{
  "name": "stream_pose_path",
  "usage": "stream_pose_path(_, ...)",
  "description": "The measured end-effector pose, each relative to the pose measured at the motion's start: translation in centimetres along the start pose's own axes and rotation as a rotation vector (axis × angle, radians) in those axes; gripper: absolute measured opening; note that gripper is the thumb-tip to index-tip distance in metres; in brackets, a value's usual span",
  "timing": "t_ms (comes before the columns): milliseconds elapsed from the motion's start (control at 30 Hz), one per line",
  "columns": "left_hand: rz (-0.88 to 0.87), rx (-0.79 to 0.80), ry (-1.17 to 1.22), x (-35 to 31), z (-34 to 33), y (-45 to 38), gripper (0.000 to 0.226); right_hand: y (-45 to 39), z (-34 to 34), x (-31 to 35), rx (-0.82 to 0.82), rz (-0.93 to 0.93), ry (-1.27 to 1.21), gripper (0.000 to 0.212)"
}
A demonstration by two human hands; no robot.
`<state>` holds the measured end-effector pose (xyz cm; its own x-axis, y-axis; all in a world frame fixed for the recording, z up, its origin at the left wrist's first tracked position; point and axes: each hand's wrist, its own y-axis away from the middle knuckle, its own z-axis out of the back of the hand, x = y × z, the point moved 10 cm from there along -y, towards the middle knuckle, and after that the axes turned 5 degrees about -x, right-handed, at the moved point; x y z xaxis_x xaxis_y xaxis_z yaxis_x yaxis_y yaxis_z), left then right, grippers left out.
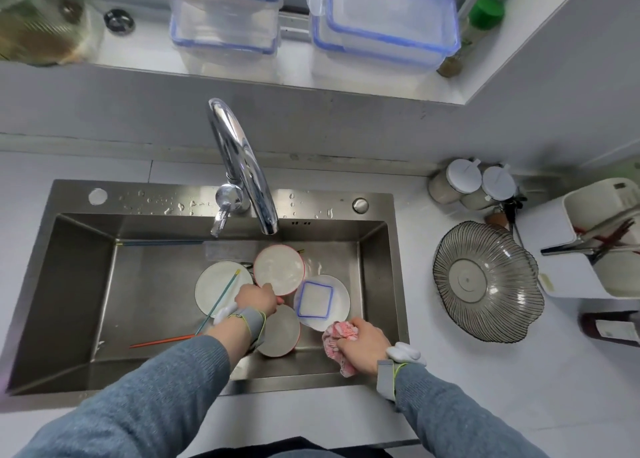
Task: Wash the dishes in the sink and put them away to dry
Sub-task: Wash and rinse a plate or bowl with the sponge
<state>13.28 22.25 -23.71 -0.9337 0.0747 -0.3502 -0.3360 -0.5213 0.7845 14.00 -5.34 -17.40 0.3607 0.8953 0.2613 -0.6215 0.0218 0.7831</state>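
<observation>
Fingers of the left hand [257, 298] curl onto the near rim of a red-rimmed bowl [279, 272] — gripping it, tilted up off the sink [83, 284] floor. Right hand [363, 341] is clenched round a pink cloth [337, 340], bunched at the sink's near right edge. Just left of the left fingers: a white plate [216, 286] with teal chopsticks [221, 298] across it. Between the two hands — a second bowl [281, 331] and a plate carrying a blue-rimmed lid [316, 300]. Beyond the fingers, the faucet [242, 166] arches over the bowl. Well right of the right hand, a ribbed glass bowl [486, 281] sits on the counter [450, 405].
</observation>
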Motion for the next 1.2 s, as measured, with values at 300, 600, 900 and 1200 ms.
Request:
stream_pose_path(300,-0.237,0.046,-0.099,0.4,6.5,4.9,0.047,2.0,-0.1,4.8,-0.087,0.029,-0.391,0.014)
stream_pose_path(600,-0.336,0.159,-0.184,2.8,11.8,10.5,0.042,4.0,-4.5,9.6,0.001,0.091,-0.877,0.035)
stream_pose_path(900,-0.316,0.264,-0.165,4.6,14.4,13.9,0.033,8.4,-5.9,11.8,-0.074,0.059,-1.101,0.061)
stream_pose_path(1200,-0.164,0.451,0.237,7.0,14.4,12.7,0.042,10.8,-7.0,14.3,-0.045,0.126,-1.048,0.027)
